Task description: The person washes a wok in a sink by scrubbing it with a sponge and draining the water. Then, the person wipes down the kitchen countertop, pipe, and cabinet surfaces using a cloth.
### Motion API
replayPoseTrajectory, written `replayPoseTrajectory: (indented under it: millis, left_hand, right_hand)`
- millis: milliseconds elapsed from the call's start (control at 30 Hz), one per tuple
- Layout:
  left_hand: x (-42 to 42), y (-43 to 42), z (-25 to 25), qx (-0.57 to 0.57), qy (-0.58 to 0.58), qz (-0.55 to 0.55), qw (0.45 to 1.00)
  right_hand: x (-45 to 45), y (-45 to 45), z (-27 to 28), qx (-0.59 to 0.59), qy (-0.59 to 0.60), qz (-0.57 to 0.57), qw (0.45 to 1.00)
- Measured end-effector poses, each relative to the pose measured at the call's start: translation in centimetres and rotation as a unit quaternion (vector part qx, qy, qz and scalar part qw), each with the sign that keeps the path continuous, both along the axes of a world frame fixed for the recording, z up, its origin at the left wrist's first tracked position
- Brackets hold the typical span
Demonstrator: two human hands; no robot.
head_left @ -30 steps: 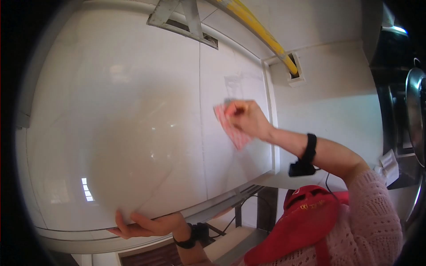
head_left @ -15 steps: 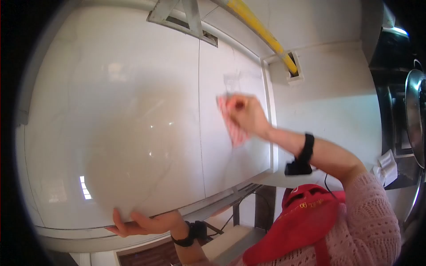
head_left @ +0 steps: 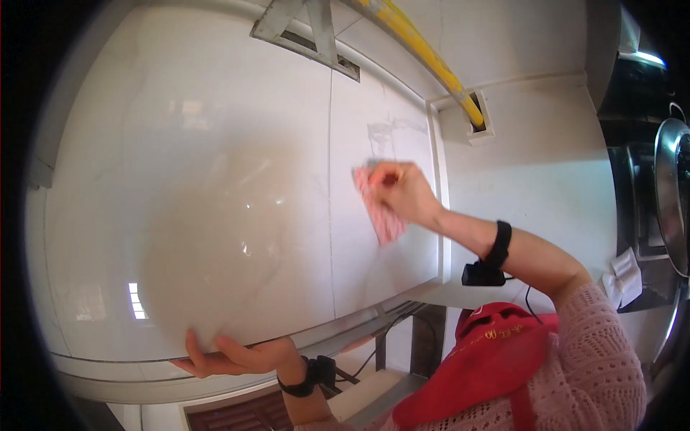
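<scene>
My right hand point(head_left: 408, 192) grips a pink-and-white striped cloth point(head_left: 386, 224) and presses it to a glossy white tiled surface point(head_left: 215, 287). Fingers are bent around the upper part of the cloth; its lower end hangs loose. Just beyond the hand, greyish smears point(head_left: 381, 135) mark the surface. At the near edge of the surface rests my left hand point(head_left: 244, 359), its fingers stretched out and apart, with nothing held in it.
A yellow pipe point(head_left: 424, 57) runs into a square wall opening at the far right. A metal bracket point(head_left: 305, 43) stands at the back. To the right are a black stove point(head_left: 643, 187), a metal lid point(head_left: 672, 197) and a white crumpled item point(head_left: 622, 279).
The cloth and my right hand have shifted slightly toward me. The grey smears beyond them show more clearly. My left hand stays at the edge.
</scene>
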State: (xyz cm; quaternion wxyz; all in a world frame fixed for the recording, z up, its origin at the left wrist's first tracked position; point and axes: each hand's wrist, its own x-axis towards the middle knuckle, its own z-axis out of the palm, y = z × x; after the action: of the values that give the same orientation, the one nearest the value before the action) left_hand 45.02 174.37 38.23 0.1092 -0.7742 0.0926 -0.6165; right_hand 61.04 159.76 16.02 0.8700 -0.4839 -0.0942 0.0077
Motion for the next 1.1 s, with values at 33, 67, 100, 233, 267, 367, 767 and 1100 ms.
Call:
replayPoseTrajectory:
  millis: [33,67,100,233,267,367,767,1100]
  left_hand:
    - [-0.4,0.4,0.1,0.025,0.007,0.005,1.000]
    - [-0.5,0.3,0.1,0.007,0.007,0.001,1.000]
    - [-0.4,0.2,0.0,-0.014,0.003,-0.005,1.000]
    - [0.1,-0.6,0.2,-0.083,-0.002,-0.054,0.995]
    - [0.2,-0.4,0.2,-0.083,-0.004,-0.046,0.995]
    - [-0.5,0.8,0.0,-0.031,0.004,-0.002,1.000]
    - [-0.2,0.9,0.1,-0.043,0.002,-0.014,0.999]
    - [0.0,-0.4,0.2,-0.112,0.007,-0.069,0.991]
  right_hand:
    - [1.2,-0.8,0.9,-0.062,0.025,-0.068,0.995]
    - [4.0,-0.1,-0.8,-0.064,0.012,-0.109,0.992]
    - [5.6,-1.0,-0.8,-0.032,0.029,-0.057,0.997]
    - [4.1,-1.3,-0.3,-0.001,0.015,0.034,0.999]
    - [2.4,-1.1,-0.1,-0.033,-0.010,0.019,0.999]
    - [-0.8,-0.7,0.8,-0.074,-0.043,-0.012,0.996]
    - [1.1,-0.7,0.3,-0.049,-0.003,0.023,0.999]
    - [4.5,-1.5,-0.4,-0.026,0.056,0.033,0.998]
